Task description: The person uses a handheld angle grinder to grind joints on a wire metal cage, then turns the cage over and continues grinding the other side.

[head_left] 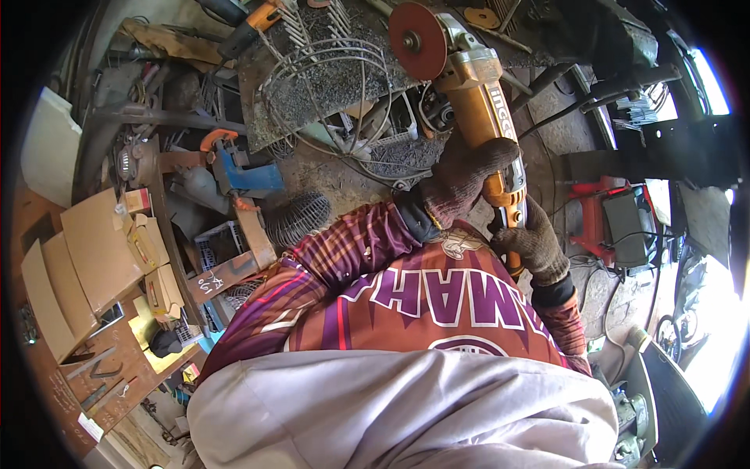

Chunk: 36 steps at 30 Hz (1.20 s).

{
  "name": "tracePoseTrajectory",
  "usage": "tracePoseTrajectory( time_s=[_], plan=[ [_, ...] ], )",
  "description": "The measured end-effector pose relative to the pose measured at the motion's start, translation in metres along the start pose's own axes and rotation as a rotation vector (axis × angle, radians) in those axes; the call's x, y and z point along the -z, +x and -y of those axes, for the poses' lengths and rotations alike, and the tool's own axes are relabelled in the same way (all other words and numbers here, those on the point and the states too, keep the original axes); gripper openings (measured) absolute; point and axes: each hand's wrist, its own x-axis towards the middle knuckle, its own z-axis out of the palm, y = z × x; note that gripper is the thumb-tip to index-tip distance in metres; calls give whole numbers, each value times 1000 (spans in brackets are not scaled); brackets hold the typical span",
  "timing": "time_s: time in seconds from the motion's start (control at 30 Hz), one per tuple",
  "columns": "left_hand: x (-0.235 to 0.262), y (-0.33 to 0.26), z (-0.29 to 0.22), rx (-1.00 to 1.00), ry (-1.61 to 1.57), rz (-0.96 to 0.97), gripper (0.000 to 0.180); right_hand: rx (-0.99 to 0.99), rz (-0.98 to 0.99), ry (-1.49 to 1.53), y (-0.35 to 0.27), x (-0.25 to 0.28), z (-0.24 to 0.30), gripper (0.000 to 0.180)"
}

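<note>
An orange-and-grey angle grinder (476, 94) hangs in front of my chest with its disc end pointing away from me. A flat, reddish-brown disc (428, 55) is fitted at its far end, and no work piece touches it. My left hand (469, 178), in a dark brown knit glove, is closed around the middle of the grinder's body. Nearer to me, my right hand (541, 248), gloved the same way, grips the rear part of the grinder. Both sets of fingers are wrapped round the casing.
A blue bench vise (254, 178) stands to the left, with a dark coil (298, 219) beside it. Cardboard boxes (94, 250) sit on a brown bench at far left. Looped metal rod (332, 86) lies ahead. To the right is a red stand (594, 219), with cables nearby.
</note>
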Motion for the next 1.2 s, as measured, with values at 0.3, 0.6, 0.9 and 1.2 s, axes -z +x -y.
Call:
tracePoseTrajectory(
  time_s=[0.3,0.6,0.9,1.2],
  plan=[
    [-7,34,-17,-237,167,15,50,218,-426,-825,24,-44,40,60],
    [13,57,-34,-130,350,231,47,-56,-92,-206,59,5,42,40],
    [-21,7,-83,-168,755,318,15,-69,97,-377,120,50,81,30],
    [-97,-17,-98,-517,416,515,20,-104,110,-313,175,44,102,34]
  ],
)
